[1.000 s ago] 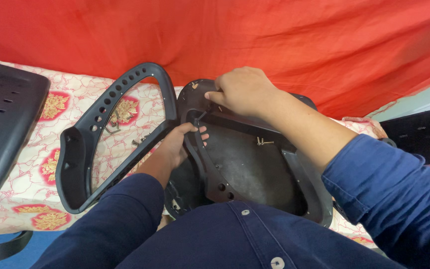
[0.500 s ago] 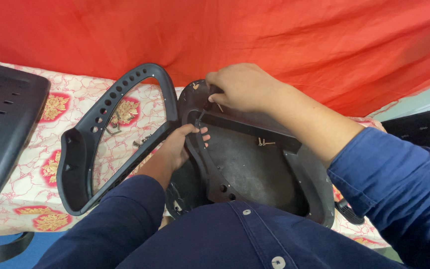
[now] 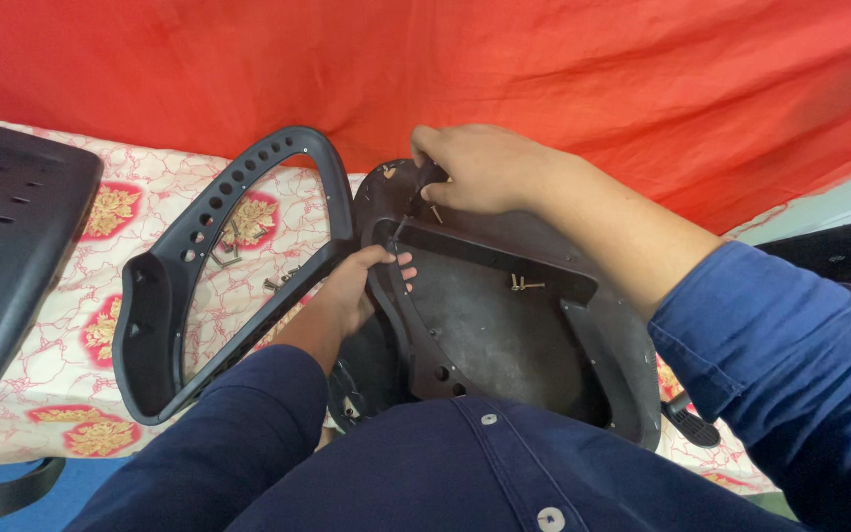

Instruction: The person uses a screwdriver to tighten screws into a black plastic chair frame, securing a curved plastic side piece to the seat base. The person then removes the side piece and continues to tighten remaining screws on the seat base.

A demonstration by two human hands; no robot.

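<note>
Centrally, left hand (image 3: 352, 296) gripped the black plastic chair-seat underside (image 3: 504, 335) at its edge; right hand (image 3: 480, 169) clenched a small dark tool (image 3: 429, 179) there.

A table under a patterned cloth (image 3: 164, 192) bore the load. On it lay a black armrest frame (image 3: 164, 296), a perforated panel (image 3: 7, 246) at the left edge, the upturned seat base (image 3: 504, 335), and small metal pieces (image 3: 229, 246), probably screws.

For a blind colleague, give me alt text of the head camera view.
Right hand turns a small tool at the upturned black chair seat's rim while the left hand grips its edge. A black armrest frame lies beside it.
</note>
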